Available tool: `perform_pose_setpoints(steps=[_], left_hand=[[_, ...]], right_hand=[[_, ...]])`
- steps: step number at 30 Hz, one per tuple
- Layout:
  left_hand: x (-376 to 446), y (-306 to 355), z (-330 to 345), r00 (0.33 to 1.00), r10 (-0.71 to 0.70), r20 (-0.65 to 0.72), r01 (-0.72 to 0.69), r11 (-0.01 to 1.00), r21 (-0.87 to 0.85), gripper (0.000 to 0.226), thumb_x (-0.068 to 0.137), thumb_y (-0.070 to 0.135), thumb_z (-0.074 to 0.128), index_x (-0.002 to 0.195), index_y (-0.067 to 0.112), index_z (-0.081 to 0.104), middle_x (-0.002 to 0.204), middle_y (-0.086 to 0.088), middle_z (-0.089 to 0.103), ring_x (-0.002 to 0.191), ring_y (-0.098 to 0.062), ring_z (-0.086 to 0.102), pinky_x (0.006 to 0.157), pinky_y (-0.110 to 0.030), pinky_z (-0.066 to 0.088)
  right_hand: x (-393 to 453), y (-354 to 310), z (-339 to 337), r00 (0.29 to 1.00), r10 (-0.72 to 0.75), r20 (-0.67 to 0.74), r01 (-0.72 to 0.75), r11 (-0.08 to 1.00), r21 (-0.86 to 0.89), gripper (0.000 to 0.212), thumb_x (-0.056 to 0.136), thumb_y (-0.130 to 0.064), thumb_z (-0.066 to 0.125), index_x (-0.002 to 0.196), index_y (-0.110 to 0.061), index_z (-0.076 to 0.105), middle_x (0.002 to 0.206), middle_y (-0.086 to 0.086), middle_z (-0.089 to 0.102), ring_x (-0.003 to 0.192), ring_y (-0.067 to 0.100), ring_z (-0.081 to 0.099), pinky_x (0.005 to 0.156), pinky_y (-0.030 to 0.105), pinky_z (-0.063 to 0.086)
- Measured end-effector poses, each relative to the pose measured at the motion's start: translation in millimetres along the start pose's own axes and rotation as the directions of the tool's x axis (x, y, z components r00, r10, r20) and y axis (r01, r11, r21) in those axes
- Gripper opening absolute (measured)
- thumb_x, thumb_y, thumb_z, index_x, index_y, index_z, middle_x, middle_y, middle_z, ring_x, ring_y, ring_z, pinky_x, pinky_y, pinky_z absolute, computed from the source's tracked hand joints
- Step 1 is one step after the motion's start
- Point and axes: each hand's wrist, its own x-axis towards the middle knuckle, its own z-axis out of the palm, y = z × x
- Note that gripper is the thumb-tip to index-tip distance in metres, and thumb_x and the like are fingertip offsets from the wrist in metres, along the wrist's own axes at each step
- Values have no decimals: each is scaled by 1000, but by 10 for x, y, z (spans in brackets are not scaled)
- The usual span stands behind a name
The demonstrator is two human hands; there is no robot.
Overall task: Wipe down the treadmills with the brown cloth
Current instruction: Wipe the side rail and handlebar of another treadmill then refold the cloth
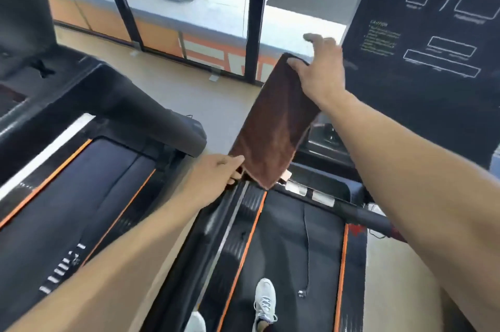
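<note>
The brown cloth (pixel 276 126) hangs folded in the air between my two hands, above the front of the treadmill (pixel 286 250) I stand on. My right hand (pixel 319 72) pinches the cloth's top corner, next to the treadmill's black console panel (pixel 422 34). My left hand (pixel 219 172) pinches the cloth's lower left edge, just above the treadmill's left side rail. A second treadmill (pixel 81 183) with orange-edged belt lies to the left.
A black handrail (pixel 365 216) crosses the right side of my treadmill, and a safety cord (pixel 307 250) dangles over the belt. My white shoe (pixel 266 302) is on the belt. Floor-to-ceiling windows (pixel 189 7) stand ahead, with a white car outside.
</note>
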Motion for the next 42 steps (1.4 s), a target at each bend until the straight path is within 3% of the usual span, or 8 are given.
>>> perform_pose_setpoints(steps=[3, 6, 10, 17, 22, 28, 37, 42], left_hand=[[201, 6, 229, 983, 14, -182, 25, 977, 210, 15, 97, 41, 61, 102, 32, 73, 102, 13, 75, 99, -11, 69, 93, -38, 56], [464, 5, 547, 979, 143, -147, -78, 923, 376, 36, 96, 32, 66, 131, 29, 64, 134, 8, 62, 127, -15, 56, 109, -38, 45], [770, 15, 826, 996, 81, -37, -49, 844, 535, 75, 97, 35, 63, 161, 26, 26, 169, 4, 18, 156, -18, 14, 126, -41, 21], [1408, 183, 937, 997, 79, 5, -62, 742, 668, 106, 94, 47, 64, 162, 8, -7, 171, -9, -6, 158, -24, -9, 126, -44, -4], [1806, 406, 1013, 985, 66, 158, -166, 605, 779, 100, 98, 52, 42, 158, 4, -21, 167, -14, -27, 152, -24, -30, 125, -46, -16], [2220, 496, 1068, 984, 70, 167, -176, 571, 802, 125, 83, 90, 24, 155, 2, -26, 165, -15, -30, 152, -26, -31, 126, -48, -12], [2714, 674, 1135, 981, 63, 184, -188, 548, 815, 124, 91, 78, 40, 149, -4, -32, 162, -22, -32, 150, -35, -32, 124, -50, -17], [2809, 613, 1086, 965, 139, 224, -261, 624, 736, 124, 89, 77, 45, 154, -1, -26, 165, -19, -27, 152, -31, -29, 124, -51, -16]], right_hand=[[-156, 309, 627, 933, 37, 359, -16, 998, -61, 52, 106, -33, 53, 154, -16, 45, 157, 14, 43, 144, 34, 40, 115, 42, 36], [-534, 654, 1173, 783, 101, 614, 70, 966, -248, 65, 111, -44, 31, 166, -17, 12, 174, 9, 4, 159, 32, 2, 129, 50, 6], [-519, 881, 1407, 855, 38, 517, 138, 945, -296, 64, 109, -54, 14, 166, -26, 5, 174, -2, -3, 159, 28, -10, 127, 51, -10], [89, 970, 1619, 870, 101, 483, 71, 943, -324, 65, 107, -55, 9, 165, -28, -3, 173, -4, -10, 158, 29, -18, 124, 58, -12], [399, 1003, 1775, 902, 126, 414, 48, 922, -384, 66, 107, -53, 9, 166, -26, 1, 174, -1, -4, 159, 30, -12, 125, 60, -8], [766, 1063, 1856, 931, 88, 355, 28, 950, -310, 61, 107, -49, 21, 163, -24, 24, 170, 0, 25, 158, 31, 10, 126, 59, 3], [1151, 1101, 1973, 944, 149, 294, -26, 923, -384, 52, 107, -44, 20, 131, -21, 60, 131, 7, 64, 124, 35, 51, 104, 55, 38], [1184, 1148, 2064, 947, 182, 263, -51, 897, -439, 49, 107, -41, 20, 119, -21, 63, 120, 7, 67, 114, 35, 55, 96, 54, 42]])
